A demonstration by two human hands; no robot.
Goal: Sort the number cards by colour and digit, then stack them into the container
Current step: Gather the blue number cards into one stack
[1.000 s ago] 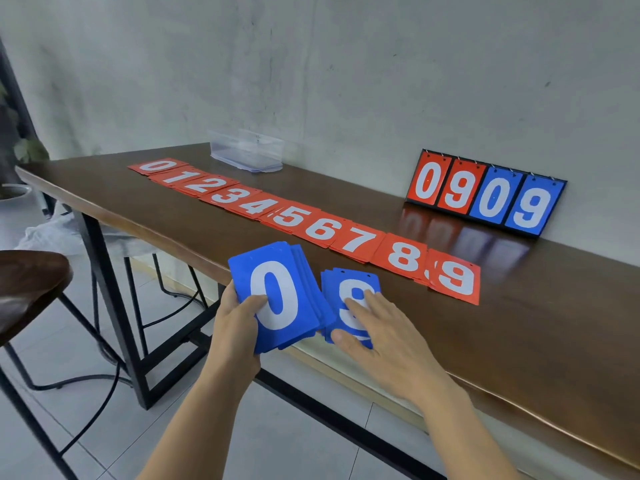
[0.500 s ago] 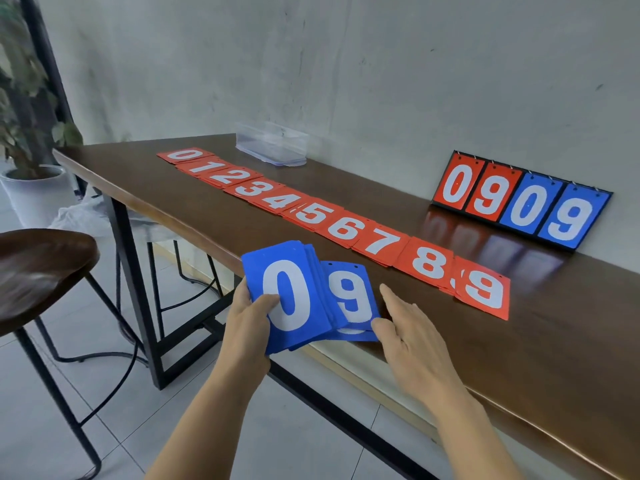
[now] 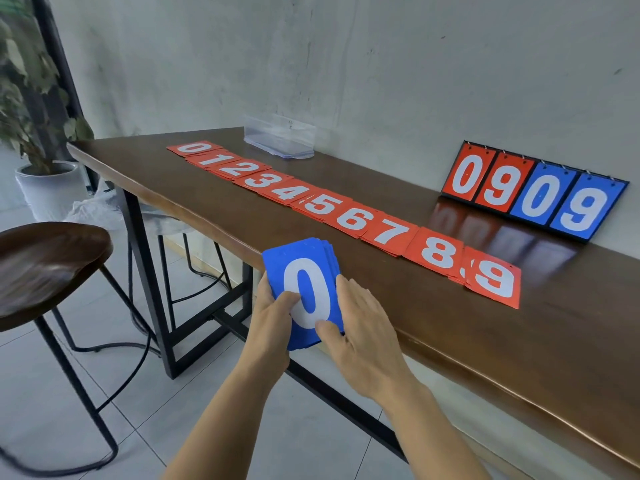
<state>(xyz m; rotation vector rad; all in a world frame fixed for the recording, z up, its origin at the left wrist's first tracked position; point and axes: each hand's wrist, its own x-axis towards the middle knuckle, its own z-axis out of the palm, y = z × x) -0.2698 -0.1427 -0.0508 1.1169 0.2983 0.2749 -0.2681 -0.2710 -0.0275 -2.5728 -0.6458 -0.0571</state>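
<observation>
A stack of blue number cards [image 3: 298, 268] with a white 0 on top is held over the table's front edge. My left hand [image 3: 272, 318] grips its left side, thumb on the face. My right hand [image 3: 360, 323] holds the stack's right side, thumb on the lower right corner and fingers along the edge. Red cards lie in a row of small piles on the table, from 0 [image 3: 194, 147] to 9 [image 3: 493, 278]. A clear plastic container [image 3: 280, 136] stands at the back by the wall.
A flip scoreboard [image 3: 533, 192] showing 0 9 0 9 leans against the wall at the right. The dark wooden table [image 3: 519, 341] runs left to right. A wooden stool [image 3: 45, 268] stands at the left, with a potted plant [image 3: 48, 181] behind it.
The blue 9 cards that lay fanned to the right have been pushed back under the 0 stack by my right hand. The camera view has shifted left.
</observation>
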